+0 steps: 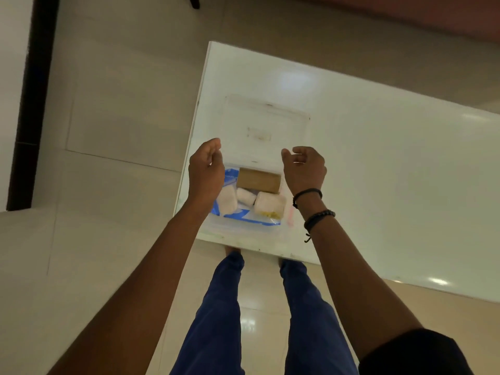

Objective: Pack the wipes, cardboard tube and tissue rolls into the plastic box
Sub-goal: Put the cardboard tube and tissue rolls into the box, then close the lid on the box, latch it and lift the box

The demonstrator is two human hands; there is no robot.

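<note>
A clear plastic box (238, 230) stands at the near left corner of the white table (392, 171). Inside it lies a blue wipes pack (244, 215). A brown cardboard tube (258, 180) rests on the pack at the far side. Three white tissue rolls (270, 203) lie in a row in front of the tube. My left hand (205, 169) hovers over the box's left edge and my right hand (304, 169) over its right edge. Both have fingers curled but apart, and nothing shows in either hand.
A clear lid (266, 125) lies flat on the table just beyond the box, between my fingertips. The table's left and near edges run close to the box. Tiled floor and my legs are below; a dark door frame (32, 104) stands at far left.
</note>
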